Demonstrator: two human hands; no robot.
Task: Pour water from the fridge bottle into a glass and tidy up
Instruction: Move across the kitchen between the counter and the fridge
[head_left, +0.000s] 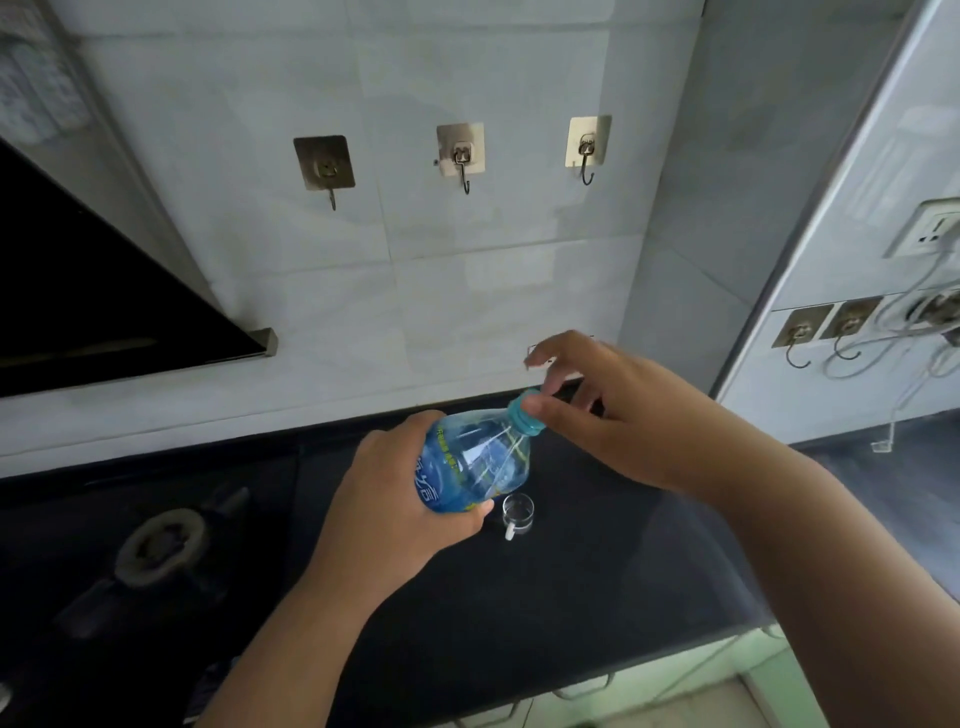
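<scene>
My left hand grips a clear plastic water bottle with a blue label, held tilted above the dark countertop. The bottle's teal cap points up and to the right. My right hand pinches that cap between thumb and fingers, with the other fingers spread. A small clear glass with a handle stands upright on the counter just below and to the right of the bottle. Whether water is in the glass is hard to tell.
A gas burner sits in the counter at the left. A black range hood slopes down at the upper left. Three adhesive hooks hang on the tiled wall. A socket and cables are on the right wall.
</scene>
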